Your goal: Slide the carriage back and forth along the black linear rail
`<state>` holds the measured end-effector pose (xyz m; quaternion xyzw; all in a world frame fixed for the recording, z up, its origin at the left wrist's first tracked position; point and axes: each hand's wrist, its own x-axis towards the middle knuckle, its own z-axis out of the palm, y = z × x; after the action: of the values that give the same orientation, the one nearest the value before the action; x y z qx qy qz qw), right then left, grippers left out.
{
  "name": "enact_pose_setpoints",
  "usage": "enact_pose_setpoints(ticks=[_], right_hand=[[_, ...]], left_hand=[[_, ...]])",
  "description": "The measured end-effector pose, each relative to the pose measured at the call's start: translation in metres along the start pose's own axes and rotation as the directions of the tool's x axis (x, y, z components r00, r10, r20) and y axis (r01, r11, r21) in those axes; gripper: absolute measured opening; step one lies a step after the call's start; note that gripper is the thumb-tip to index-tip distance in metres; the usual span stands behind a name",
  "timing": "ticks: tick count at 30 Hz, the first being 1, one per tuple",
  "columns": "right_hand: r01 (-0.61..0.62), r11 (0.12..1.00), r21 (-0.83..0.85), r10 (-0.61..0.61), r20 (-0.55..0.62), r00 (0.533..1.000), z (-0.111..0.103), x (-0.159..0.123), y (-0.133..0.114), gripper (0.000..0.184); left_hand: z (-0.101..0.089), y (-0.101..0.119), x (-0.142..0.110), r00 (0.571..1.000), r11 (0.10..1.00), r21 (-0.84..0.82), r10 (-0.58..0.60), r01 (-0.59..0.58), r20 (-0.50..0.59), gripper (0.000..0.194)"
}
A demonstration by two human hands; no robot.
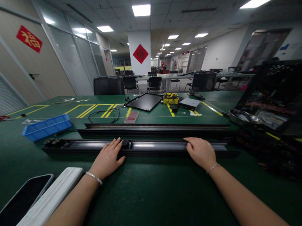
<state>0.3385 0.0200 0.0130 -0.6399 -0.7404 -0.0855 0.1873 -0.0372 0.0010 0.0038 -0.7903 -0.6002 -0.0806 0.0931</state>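
A long black metal rail [152,145] with a shiny inner channel lies across the green table in front of me. My left hand [109,156] rests on it with fingers stretched out and thumb apart. Its fingertips are beside a small black block [126,143] that sits in the channel. Farther right, my right hand [200,152] grips the same rail across its width, index finger extended; its other fingers are partly hidden. At the rail's left end are dark fittings [52,142]. Just behind it, a second black rail [154,129] runs nearly parallel.
A blue bin [47,127] stands beyond the rail's left end. Nearer lie a white device [48,202] and a phone [24,200]. At the back are a flat black panel [144,101], a yellow item with cables [171,98] and a grey box [189,104]. A metal bowl [244,117] is at right.
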Motion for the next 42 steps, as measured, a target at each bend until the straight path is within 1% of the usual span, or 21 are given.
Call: enact_pose_setpoints(ticks=[4,12,18,26,37,42], right_hand=[[0.000,1.000,0.002,0.000,0.001,1.000,0.001,0.000,0.000,0.038],[0.007,1.000,-0.005,-0.007,-0.019,1.000,0.003,0.000,0.001,0.037],[0.001,1.000,0.004,-0.001,-0.012,1.000,0.001,0.000,-0.001,0.038],[-0.004,1.000,0.002,0.004,-0.003,1.000,0.001,0.000,0.000,0.038],[0.007,1.000,-0.010,-0.007,-0.023,1.000,0.001,0.000,0.000,0.037],[0.012,1.000,-0.008,-0.012,-0.034,0.999,0.003,0.000,0.001,0.037]], left_hand=[[-0.002,0.001,0.001,1.000,1.000,0.023,0.000,-0.001,0.023,0.062],[-0.001,0.003,0.001,1.000,1.000,-0.021,-0.018,0.018,0.006,0.063],[-0.003,0.006,0.001,1.000,1.000,-0.003,-0.020,0.020,0.015,0.063],[-0.002,0.006,0.000,1.000,1.000,0.010,-0.023,0.023,0.012,0.062],[0.001,0.007,0.001,0.999,0.999,0.011,-0.034,0.034,0.000,0.063],[-0.002,0.010,0.001,0.999,0.999,0.032,-0.038,0.037,0.013,0.062]])
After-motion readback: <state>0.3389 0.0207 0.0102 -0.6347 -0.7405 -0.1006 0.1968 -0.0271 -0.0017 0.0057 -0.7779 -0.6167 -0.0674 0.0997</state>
